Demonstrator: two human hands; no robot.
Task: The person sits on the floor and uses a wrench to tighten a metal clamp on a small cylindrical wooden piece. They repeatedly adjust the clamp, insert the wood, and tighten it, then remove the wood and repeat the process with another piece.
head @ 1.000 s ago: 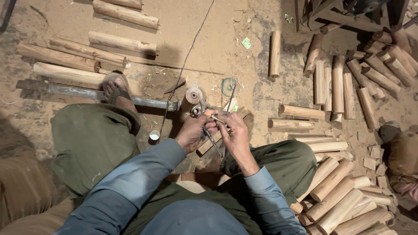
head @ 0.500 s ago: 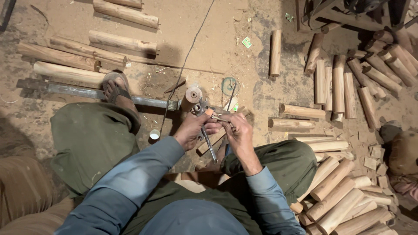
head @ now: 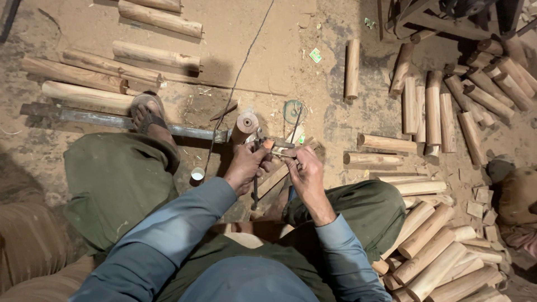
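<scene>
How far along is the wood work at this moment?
Done: a stack of smooth pale rounded billets lies by the right knee. In hand: the left hand and right hand both grip a thin metal tool beside a short wooden cylinder. Left: rough logs on the dirt floor look unworked.
</scene>
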